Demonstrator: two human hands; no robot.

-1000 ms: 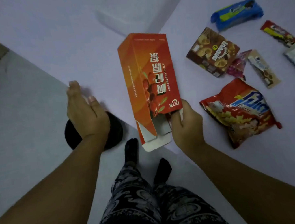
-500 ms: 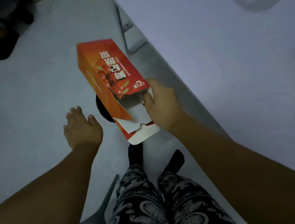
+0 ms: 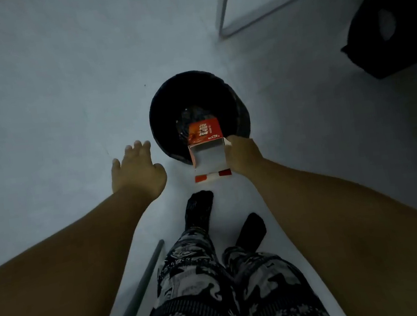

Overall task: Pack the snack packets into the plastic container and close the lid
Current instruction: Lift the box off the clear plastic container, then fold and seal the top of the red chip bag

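Observation:
My right hand (image 3: 243, 157) grips an empty orange carton (image 3: 205, 142) by its open end. The carton points down into a round black bin (image 3: 166, 115) on the floor, its far end inside the rim, its white flaps toward me. My left hand (image 3: 137, 172) hovers to the left of the bin, fingers spread, holding nothing. The snack packets, the plastic container and the table are out of view.
Pale floor all around. A white metal frame (image 3: 224, 8) stands at the upper right, a black object (image 3: 394, 22) at the right edge. My legs in patterned trousers (image 3: 220, 290) and dark socks are below; a grey bar (image 3: 148, 270) lies by my left leg.
My view has swung from the table down to the floor. My right hand carried the orange carton off the table and lowered it into the black bin; the left hand stayed open.

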